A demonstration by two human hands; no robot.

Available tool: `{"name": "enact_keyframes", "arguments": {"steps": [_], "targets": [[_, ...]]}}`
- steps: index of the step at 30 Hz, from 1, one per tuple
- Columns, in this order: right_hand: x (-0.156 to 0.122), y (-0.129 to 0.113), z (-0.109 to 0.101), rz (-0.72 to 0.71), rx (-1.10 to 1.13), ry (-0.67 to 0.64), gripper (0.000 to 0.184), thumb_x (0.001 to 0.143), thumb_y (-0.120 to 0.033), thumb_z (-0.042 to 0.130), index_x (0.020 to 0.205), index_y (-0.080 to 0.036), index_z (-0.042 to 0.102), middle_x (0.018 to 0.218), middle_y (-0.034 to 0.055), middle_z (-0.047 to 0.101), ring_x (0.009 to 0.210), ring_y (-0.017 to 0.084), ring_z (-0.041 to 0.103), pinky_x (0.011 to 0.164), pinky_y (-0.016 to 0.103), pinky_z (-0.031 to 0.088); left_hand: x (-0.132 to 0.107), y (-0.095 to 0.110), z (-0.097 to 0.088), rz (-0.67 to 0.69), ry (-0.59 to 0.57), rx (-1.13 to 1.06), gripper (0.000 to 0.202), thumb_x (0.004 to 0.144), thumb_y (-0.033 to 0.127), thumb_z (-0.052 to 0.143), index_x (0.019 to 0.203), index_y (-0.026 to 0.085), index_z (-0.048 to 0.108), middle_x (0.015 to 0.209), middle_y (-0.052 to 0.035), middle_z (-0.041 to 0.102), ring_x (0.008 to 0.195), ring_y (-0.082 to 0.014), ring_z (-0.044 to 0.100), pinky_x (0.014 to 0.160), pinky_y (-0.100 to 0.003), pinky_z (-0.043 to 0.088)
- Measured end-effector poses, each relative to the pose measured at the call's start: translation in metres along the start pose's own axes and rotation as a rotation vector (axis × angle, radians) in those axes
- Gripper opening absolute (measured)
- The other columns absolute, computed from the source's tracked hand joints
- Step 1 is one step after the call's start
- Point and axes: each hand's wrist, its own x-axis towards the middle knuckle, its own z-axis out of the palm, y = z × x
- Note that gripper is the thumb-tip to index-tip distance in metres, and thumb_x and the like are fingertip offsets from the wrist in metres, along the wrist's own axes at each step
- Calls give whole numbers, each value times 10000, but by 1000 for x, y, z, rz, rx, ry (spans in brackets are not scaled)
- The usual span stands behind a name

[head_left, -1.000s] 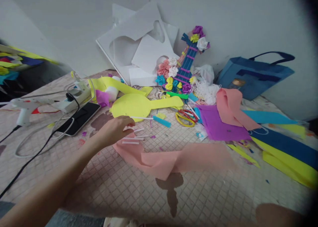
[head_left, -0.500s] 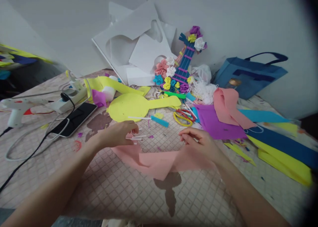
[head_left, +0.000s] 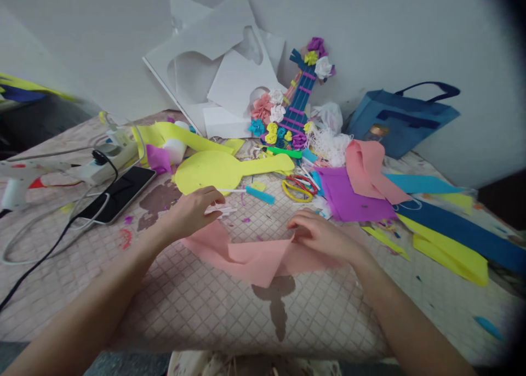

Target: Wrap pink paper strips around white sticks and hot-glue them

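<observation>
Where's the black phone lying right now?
In the head view the black phone lies at the left on the quilted cover, right beside the white power strip and left of the person's left hand.

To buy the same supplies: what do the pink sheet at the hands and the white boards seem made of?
The pink sheet: probably thin felt or craft foam, matte; it folds softly. The white boards: likely foam board, matte; stiff, with cut-out holes.

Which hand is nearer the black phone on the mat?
Left. The left hand is just right of the phone, pinching white sticks; the right hand lies farther right, on the pink sheet.
</observation>
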Motion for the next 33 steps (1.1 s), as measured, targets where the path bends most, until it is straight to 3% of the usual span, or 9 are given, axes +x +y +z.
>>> {"name": "enact_keyframes", "arguments": {"steps": [4,5,9,12,16,22,28,33], "targets": [[0,5,-4,-28,-2,-37,174,771,-30,486,770,-190,554,851,32,574,887,177,523,769,302,417,-4,8,-5,94,-239,-181,130,818,303,553,828,186,609,830,-20,637,758,-147,580,684,-252,454],[0,4,-6,-32,3,-53,175,775,-31,478,761,-190,551,840,28,575,875,172,524,762,297,411,-4,7,-5,81,-242,-183,130,811,303,561,833,185,609,831,-20,638,756,-148,579,682,-253,454],[-3,-1,-13,13,64,-157,173,758,-43,465,751,-191,555,801,11,608,810,157,547,725,283,407,-3,-6,-2,-54,-49,4,168,758,256,580,895,160,599,913,-68,626,832,-201,581,728,-311,453],[-5,-3,-16,79,169,-247,192,715,-42,467,782,-190,570,798,4,633,746,142,565,659,253,416,0,-16,3,-74,-93,62,232,712,233,596,931,159,591,970,-84,618,889,-227,582,757,-328,454],[-5,-2,-16,117,170,-266,275,635,-19,460,807,-184,597,805,5,636,734,140,567,638,239,418,2,-21,11,-70,-113,50,235,704,198,560,935,164,580,962,-73,625,878,-215,590,765,-321,451],[-6,-1,-16,97,187,-266,286,664,-33,454,852,-182,611,810,6,637,722,132,566,638,233,424,10,-10,16,-52,-92,107,228,729,172,513,946,174,583,961,-62,631,865,-209,593,724,-310,440],[-5,4,-15,84,208,-284,278,675,-41,469,872,-182,606,809,8,637,710,132,566,630,232,427,44,-2,11,27,-3,257,248,768,153,501,997,166,593,1014,-79,627,898,-223,595,733,-317,442],[-5,3,-17,98,272,-294,230,713,-105,530,915,-185,604,882,21,654,785,152,599,678,245,451,56,7,10,32,45,198,220,814,249,546,1009,165,605,1027,-87,635,917,-230,597,762,-325,447]]}}
